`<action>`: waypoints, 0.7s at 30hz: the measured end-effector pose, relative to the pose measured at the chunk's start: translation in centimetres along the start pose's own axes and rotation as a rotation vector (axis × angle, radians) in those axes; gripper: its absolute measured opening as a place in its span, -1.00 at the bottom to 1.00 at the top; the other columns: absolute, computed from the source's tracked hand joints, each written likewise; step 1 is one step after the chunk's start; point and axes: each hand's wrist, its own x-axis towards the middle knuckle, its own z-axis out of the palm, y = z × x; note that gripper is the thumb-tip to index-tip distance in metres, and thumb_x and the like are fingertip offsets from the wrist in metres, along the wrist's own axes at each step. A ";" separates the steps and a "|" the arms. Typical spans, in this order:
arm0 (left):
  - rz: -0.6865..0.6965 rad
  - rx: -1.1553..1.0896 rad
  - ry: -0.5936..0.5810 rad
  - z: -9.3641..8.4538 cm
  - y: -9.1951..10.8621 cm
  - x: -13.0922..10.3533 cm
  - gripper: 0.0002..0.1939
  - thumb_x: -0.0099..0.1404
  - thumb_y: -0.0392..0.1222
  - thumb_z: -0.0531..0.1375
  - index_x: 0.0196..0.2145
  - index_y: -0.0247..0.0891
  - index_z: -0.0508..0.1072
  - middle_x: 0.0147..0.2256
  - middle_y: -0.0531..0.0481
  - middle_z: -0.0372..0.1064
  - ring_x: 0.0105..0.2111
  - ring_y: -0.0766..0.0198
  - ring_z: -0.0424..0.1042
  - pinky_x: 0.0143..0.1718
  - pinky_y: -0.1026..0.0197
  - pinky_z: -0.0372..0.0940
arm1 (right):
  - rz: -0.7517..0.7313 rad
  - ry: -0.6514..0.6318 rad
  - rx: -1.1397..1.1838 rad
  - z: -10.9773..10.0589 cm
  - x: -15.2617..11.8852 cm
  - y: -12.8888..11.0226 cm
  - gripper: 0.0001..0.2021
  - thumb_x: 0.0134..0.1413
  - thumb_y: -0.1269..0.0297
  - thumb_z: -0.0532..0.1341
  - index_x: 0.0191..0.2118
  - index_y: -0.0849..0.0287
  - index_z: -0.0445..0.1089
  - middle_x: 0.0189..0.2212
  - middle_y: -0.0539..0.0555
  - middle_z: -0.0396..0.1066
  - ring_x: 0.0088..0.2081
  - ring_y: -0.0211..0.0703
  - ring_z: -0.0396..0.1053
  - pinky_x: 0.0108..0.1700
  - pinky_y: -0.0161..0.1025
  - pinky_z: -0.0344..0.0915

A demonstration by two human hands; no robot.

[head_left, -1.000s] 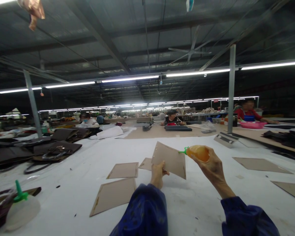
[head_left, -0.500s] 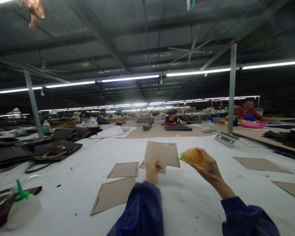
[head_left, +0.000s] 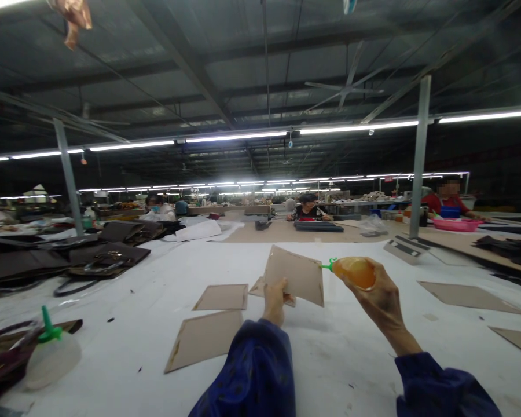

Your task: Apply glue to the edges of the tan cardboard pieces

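My left hand (head_left: 275, 302) grips a flat grey-beige panel (head_left: 296, 273) by its lower left part, lifted over the white table and tilted. In my right hand (head_left: 380, 292) is a squeeze bottle (head_left: 355, 272) of amber liquid, lying on its side. Its green nozzle tip points left and is at the panel's right edge, near the upper corner. Behind my left hand another panel (head_left: 257, 286) shows partly. Two more panels (head_left: 221, 297) (head_left: 204, 340) lie to the left, with brownish marks along their edges.
A second bottle with a green nozzle (head_left: 54, 359) stands at the lower left by a dark red bag (head_left: 8, 359). Dark bags (head_left: 108, 260) are piled at the left. Panels (head_left: 473, 296) lie at the right. People sit at tables beyond, one near a pink basin (head_left: 457, 225).
The held panel has turned, its right side dropping lower. The bottle has levelled, and its nozzle has moved to the panel's right edge near the upper corner. The whole view has shifted slightly.
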 end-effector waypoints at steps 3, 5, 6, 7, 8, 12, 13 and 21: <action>0.005 0.001 -0.018 0.0 0.0 0.0 -0.83 0.03 -0.35 0.22 -0.34 -0.43 0.40 -0.58 0.05 0.37 -0.70 0.38 0.27 -0.76 0.32 0.17 | -0.047 -0.024 -0.021 0.3 -0.1 0.4 -0.31 -0.12 -0.28 0.24 -0.02 0.20 0.31 -0.15 0.25 0.46 -0.19 0.12 0.44 -0.13 0.04 0.41; -0.001 -0.004 -0.015 -0.1 0.0 0.1 -0.84 0.04 -0.34 0.21 -0.36 -0.43 0.40 -0.59 0.05 0.35 -0.71 0.38 0.26 -0.77 0.31 0.15 | -0.054 -0.047 -0.025 0.4 -0.2 0.7 -0.29 -0.13 -0.30 0.24 -0.02 0.21 0.31 -0.16 0.25 0.46 -0.20 0.12 0.44 -0.14 0.03 0.41; -0.003 -0.009 -0.008 -0.1 0.0 0.1 -0.85 0.04 -0.34 0.21 -0.37 -0.42 0.39 -0.59 0.06 0.34 -0.71 0.38 0.25 -0.77 0.31 0.14 | -0.054 -0.059 -0.022 0.4 -0.2 0.8 -0.29 -0.13 -0.31 0.23 -0.02 0.21 0.31 -0.16 0.25 0.46 -0.20 0.12 0.45 -0.15 0.04 0.41; -0.005 -0.015 0.000 -0.2 0.0 0.1 -0.86 0.03 -0.35 0.21 -0.38 -0.40 0.38 -0.60 0.06 0.33 -0.71 0.38 0.25 -0.77 0.32 0.13 | -0.051 -0.067 -0.018 0.4 -0.1 0.8 -0.29 -0.13 -0.31 0.23 -0.03 0.21 0.31 -0.17 0.24 0.46 -0.21 0.12 0.45 -0.15 0.04 0.41; -0.006 -0.021 0.007 -0.2 0.0 0.2 -0.87 0.03 -0.35 0.22 -0.39 -0.39 0.38 -0.59 0.06 0.33 -0.70 0.38 0.25 -0.76 0.32 0.12 | -0.046 -0.071 -0.013 0.4 -0.1 0.8 -0.29 -0.14 -0.31 0.23 -0.03 0.20 0.31 -0.17 0.24 0.46 -0.21 0.12 0.45 -0.16 0.04 0.41; -0.006 -0.037 0.015 -0.3 0.2 0.3 -0.85 0.00 -0.36 0.24 -0.41 -0.39 0.38 -0.59 0.06 0.33 -0.69 0.38 0.26 -0.76 0.32 0.11 | -0.021 -0.039 0.000 0.2 -0.1 0.4 -0.33 -0.13 -0.27 0.25 -0.03 0.16 0.30 -0.14 0.22 0.46 -0.18 0.12 0.45 -0.14 0.04 0.41; -0.007 -0.040 0.011 -0.3 0.2 0.3 -0.86 0.00 -0.36 0.24 -0.41 -0.40 0.39 -0.59 0.06 0.33 -0.69 0.38 0.26 -0.76 0.32 0.11 | -0.017 -0.033 0.006 0.1 -0.1 0.2 -0.34 -0.12 -0.27 0.25 -0.03 0.16 0.30 -0.14 0.22 0.46 -0.18 0.11 0.45 -0.14 0.04 0.41; -0.020 -0.072 0.063 -0.9 -0.1 1.0 -0.88 0.03 -0.38 0.25 -0.43 -0.35 0.35 -0.56 0.05 0.34 -0.65 0.38 0.29 -0.73 0.32 0.13 | -0.038 -0.153 0.040 -0.2 0.1 0.0 -0.33 -0.16 -0.34 0.22 -0.09 0.12 0.30 -0.19 0.19 0.48 -0.24 0.08 0.45 -0.17 0.03 0.42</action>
